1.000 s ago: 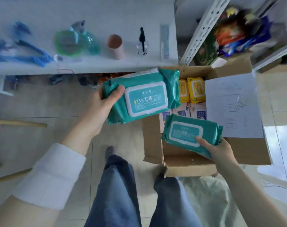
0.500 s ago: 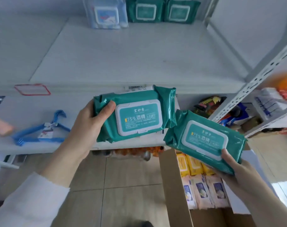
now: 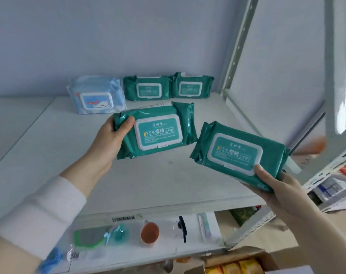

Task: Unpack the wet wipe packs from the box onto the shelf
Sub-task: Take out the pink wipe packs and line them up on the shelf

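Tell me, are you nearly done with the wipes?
Partly. Two teal plastic wipe packs and a pale blue one already sit on the white shelf. The left hand and right hand each hold another teal pack. Yellow packets remain in the brown cardboard box.

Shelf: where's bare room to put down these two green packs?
The shelf is bare across its front, between the back row and the front edge, below the packs held by the left hand and right hand. Also bare left of the blue pack. Crowded: the back, where the blue pack and two green packs sit side by side.
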Demonstrator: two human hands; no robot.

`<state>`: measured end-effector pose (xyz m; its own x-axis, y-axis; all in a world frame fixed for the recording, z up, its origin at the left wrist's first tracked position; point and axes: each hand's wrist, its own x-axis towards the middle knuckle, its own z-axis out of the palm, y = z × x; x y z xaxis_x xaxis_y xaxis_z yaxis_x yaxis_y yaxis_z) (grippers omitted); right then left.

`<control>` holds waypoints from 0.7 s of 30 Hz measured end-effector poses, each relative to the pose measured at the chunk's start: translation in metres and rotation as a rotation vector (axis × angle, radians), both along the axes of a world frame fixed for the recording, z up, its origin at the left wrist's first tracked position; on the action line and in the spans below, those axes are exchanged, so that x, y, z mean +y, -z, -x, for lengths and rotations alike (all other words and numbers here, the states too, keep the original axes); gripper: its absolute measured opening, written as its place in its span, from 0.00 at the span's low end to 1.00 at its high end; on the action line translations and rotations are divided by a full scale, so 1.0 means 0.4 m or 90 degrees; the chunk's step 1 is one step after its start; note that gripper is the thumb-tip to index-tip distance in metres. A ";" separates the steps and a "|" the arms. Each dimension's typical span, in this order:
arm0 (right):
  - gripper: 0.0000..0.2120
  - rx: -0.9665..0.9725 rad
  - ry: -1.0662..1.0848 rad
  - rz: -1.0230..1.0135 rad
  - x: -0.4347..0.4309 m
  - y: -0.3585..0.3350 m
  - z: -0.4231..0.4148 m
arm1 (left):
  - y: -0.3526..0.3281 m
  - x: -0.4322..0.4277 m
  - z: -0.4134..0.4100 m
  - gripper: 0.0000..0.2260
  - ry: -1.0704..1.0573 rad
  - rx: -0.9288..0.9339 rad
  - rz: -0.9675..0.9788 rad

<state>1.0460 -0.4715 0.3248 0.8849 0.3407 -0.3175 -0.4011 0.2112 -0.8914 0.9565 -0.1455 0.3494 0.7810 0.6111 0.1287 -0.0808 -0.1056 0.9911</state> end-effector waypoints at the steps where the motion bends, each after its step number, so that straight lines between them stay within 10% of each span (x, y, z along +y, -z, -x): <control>1: 0.45 -0.017 -0.004 0.001 0.021 0.005 -0.041 | 0.004 0.024 -0.038 0.02 -0.006 0.013 -0.005; 11: 0.37 -0.125 -0.048 0.114 0.260 0.053 -0.407 | 0.070 0.266 -0.363 0.08 0.033 0.104 -0.102; 15: 0.18 -0.265 -0.064 0.272 0.345 0.073 -0.561 | 0.045 0.325 -0.448 0.15 0.056 0.123 -0.321; 21: 0.26 -0.348 -0.085 0.366 0.408 0.078 -0.703 | 0.023 0.397 -0.526 0.14 0.090 0.238 -0.558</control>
